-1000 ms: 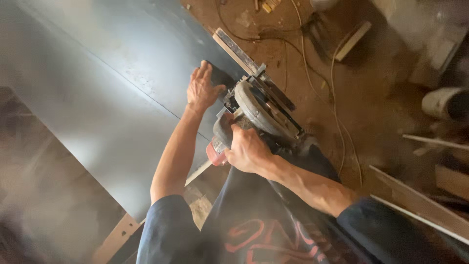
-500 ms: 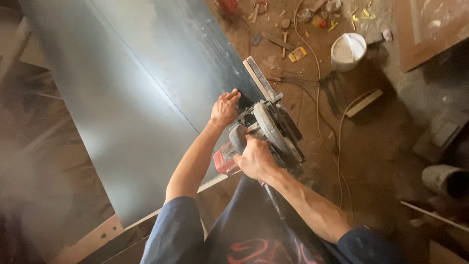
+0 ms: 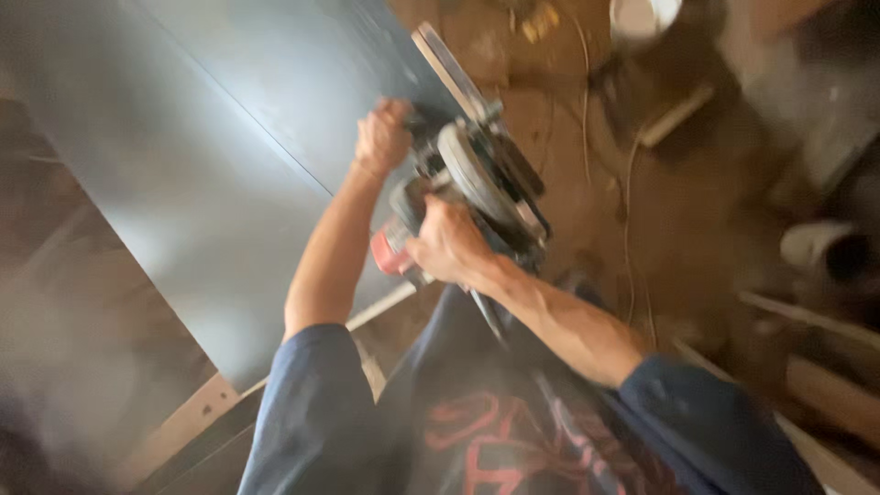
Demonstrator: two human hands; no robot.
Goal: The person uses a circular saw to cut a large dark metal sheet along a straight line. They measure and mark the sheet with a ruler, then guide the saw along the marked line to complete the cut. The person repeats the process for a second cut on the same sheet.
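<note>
A circular saw (image 3: 486,183) with a grey blade guard and a red rear end sits at the right edge of a large grey-blue sheet (image 3: 229,156). My right hand (image 3: 445,243) grips the saw's rear handle. My left hand (image 3: 383,136) is closed on the saw's front grip, resting over the sheet's edge. The saw's long flat base plate (image 3: 445,57) points away from me along the edge. The picture is blurred by motion.
The sheet lies on wooden supports (image 3: 197,412) over a dusty floor. A white bucket (image 3: 642,18), a thin cable (image 3: 628,220), wood offcuts (image 3: 674,115) and boards (image 3: 825,394) lie on the floor to the right.
The view has shifted and blurred. Both hands stay on the saw at the sheet's right edge; the left hand has closed from flat fingers into a fist.
</note>
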